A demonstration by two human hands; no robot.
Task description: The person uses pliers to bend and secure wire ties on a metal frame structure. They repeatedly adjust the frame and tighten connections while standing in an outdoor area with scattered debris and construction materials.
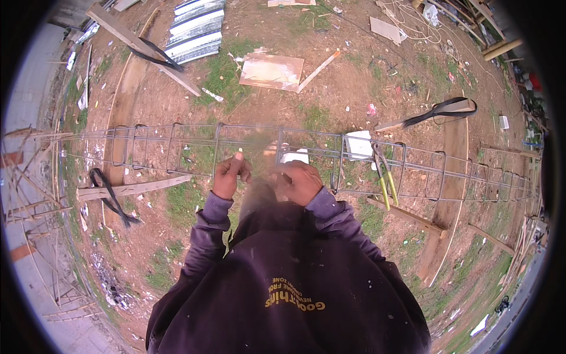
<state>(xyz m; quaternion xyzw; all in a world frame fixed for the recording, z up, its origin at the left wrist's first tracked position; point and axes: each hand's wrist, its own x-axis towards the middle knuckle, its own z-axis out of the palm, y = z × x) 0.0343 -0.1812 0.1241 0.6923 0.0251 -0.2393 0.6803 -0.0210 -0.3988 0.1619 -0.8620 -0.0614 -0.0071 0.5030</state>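
Observation:
A long reinforcing-steel cage [342,162] with rectangular stirrups stretches from left to right in front of me. My left hand [229,177] is at its near side, thumb up and fingers curled together. Whatever those fingers may pinch is too small to make out. Close by, my right hand [299,182] is bent inward over the near bars, its fingertips smeared by motion. To the right, pincers with yellow-green handles [384,187] hang on the cage, jaws up.
Black tie-wire bundles [108,197] lie over wooden pieces [144,187] on both sides. Beyond the cage are a flat board [271,71] and corrugated sheets [196,28]. Long planks [121,106] run beneath the cage. Grass, soil and scattered scraps cover the ground.

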